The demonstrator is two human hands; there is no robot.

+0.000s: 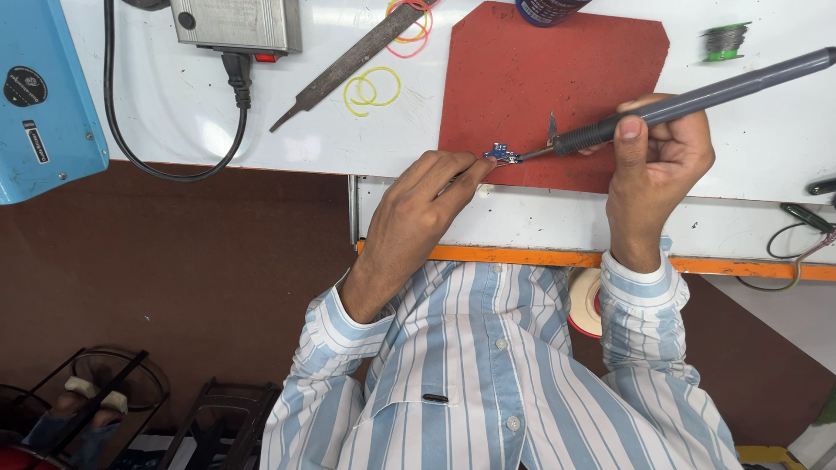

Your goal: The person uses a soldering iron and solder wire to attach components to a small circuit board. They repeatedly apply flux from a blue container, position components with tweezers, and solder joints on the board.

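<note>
a person's right hand [655,161] is closed in a pen-like grip around the grey handle of a soldering iron [697,103], thumb on top near the dark grip section, the tip angled down toward 9 o'clock to meet a small blue circuit board [501,153]. the left hand [418,204] comes up from 7 o'clock with its fingertips pinched at the board's edge, apparently steadying it with something thin, though what exactly sits between the fingers cannot be made out. the board lies near the lower edge of a red work mat [557,78], close to the person's side of the white bench [157,122], a placement that looks chosen to keep heat off the benchtop and the work within easy reach.

beyond the mat, at 10 o'clock, a flat metal file [348,63] lies diagonally beside yellow rubber bands [373,90]; a grey power unit [237,24] with a black cord [235,74] sits at 11 o'clock, a blue machine [43,96] at the far left edge. a spool of solder wire [724,41] rests at 2 o'clock, well apart from the hands. most of the mat above the board lies open, leaving room to swing the iron; the bench edge with its orange strip [488,254] runs just below the wrists.
</note>
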